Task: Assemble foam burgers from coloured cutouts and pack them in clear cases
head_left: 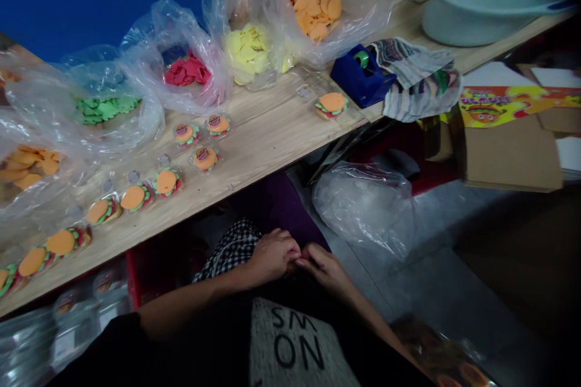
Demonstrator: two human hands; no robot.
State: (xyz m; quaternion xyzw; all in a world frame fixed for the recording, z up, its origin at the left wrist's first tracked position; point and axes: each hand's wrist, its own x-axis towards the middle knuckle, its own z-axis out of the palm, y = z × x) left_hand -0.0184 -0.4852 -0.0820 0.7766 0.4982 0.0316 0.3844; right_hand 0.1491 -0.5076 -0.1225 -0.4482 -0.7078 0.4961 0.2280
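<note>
My left hand [273, 255] rests over my lap with its fingers curled and pressed together. Its fingertips meet those of my right hand [325, 265], which is pinched closed too. Whatever may be between the fingers is too small or hidden to make out. On the wooden table [254, 133] in front of me lies a slanting row of several small burger-shaped pieces [135, 198] with orange tops and green and red layers. Some, such as the burger piece [206, 158] nearer the middle, carry a printed label on top. One burger piece [332, 105] lies apart to the right.
Open plastic bags hold green pieces [106, 110], red pieces [187, 71], yellow pieces [249, 51] and orange discs [315, 9]. At right are a blue tape dispenser [363, 77], striped cloth [424, 94], a pale basin [472, 12] and a cardboard box [512, 154]. A clear bag [367, 208] lies below.
</note>
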